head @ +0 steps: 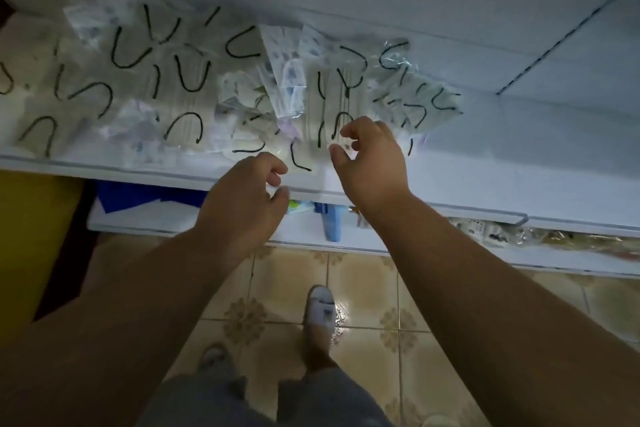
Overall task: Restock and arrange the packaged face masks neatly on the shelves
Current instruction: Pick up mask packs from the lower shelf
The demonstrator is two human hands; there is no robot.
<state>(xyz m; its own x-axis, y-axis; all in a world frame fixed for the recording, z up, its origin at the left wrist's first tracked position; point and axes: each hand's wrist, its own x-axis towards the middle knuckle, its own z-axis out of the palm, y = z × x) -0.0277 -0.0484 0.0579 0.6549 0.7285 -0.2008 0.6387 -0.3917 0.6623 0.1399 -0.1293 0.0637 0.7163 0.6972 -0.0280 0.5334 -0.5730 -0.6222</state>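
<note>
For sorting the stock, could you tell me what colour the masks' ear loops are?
Black, on the ear loops of the pale packaged masks; clearest in the head view.

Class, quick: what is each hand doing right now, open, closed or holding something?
Left hand: open, fingers loosely curled, holding nothing.
Right hand: open, fingers loosely curled over the masks, gripping nothing.

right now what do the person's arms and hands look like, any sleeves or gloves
Both arms are bare up to the frame edge, no sleeves showing. The left hand and right hand wear no gloves; no rings, watch or bands are visible.
</note>
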